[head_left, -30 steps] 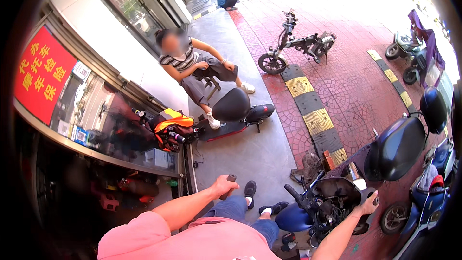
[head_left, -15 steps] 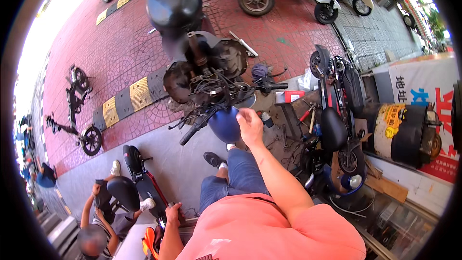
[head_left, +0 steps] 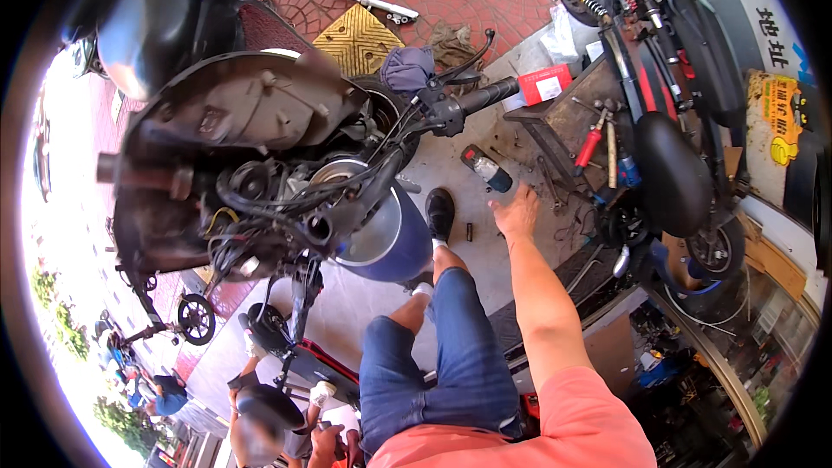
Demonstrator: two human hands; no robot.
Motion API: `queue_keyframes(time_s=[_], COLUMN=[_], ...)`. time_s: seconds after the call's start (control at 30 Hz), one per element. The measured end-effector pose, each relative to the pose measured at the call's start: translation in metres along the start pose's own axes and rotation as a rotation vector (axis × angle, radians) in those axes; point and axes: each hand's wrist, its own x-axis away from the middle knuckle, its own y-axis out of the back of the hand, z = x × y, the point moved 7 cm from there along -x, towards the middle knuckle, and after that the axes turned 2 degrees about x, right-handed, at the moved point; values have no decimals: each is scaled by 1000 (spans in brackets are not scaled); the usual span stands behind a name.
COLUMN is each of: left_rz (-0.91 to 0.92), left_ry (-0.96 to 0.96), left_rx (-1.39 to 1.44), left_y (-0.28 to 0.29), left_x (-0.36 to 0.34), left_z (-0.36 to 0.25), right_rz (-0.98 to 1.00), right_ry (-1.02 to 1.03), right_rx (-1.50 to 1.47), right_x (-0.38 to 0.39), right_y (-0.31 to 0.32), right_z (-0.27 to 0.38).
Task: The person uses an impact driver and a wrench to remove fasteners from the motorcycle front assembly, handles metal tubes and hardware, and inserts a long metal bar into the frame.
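My right hand [head_left: 517, 211] reaches out with its fingers apart and nothing in it. Beyond its fingertips a bottle with dark contents and a pale label [head_left: 488, 170] lies on the floor. At the lower edge my left hand [head_left: 326, 444] is partly cut off. It appears curled against a dark red part, too small to make out. In front of me stands a partly stripped scooter with bare cables [head_left: 251, 186]. Its handlebar grip [head_left: 490, 97] points right. A blue bucket-like container with a grey inside [head_left: 394, 238] sits below the bars, left of my leg.
To the right, a low metal stand [head_left: 568, 108] carries a red-handled tool [head_left: 589, 147] and a red box [head_left: 544, 84]. Beside it stands another scooter with a black seat [head_left: 672, 173]. A silver tube-like part [head_left: 374, 5] lies on the paving. Lower left, a person [head_left: 260, 420] sits close by.
The view has shifted closer to the stripped scooter. My right hand has left the blue container by the handlebar and moved right, toward the bottle, its fingers now spread.
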Motion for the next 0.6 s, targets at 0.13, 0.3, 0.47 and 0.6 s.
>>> queue_keyframes(time_s=[0.13, 0.3, 0.47, 0.6], left_rz=[-87, -91, -49, 84], left_ry=[-43, -51, -147, -275], left_rx=[-34, -8, 2, 44], left_y=[-9, -8, 7, 9], left_x=[-28, -51, -36, -6], left_z=[-25, -52, -53, -59], right_rz=[7, 4, -64, 15], right_ry=[166, 207, 350, 468], right_rx=[91, -68, -241, -333], right_x=[-66, -87, 13, 152], right_y=[-57, -61, 47, 274], right_z=[35, 13, 16, 42])
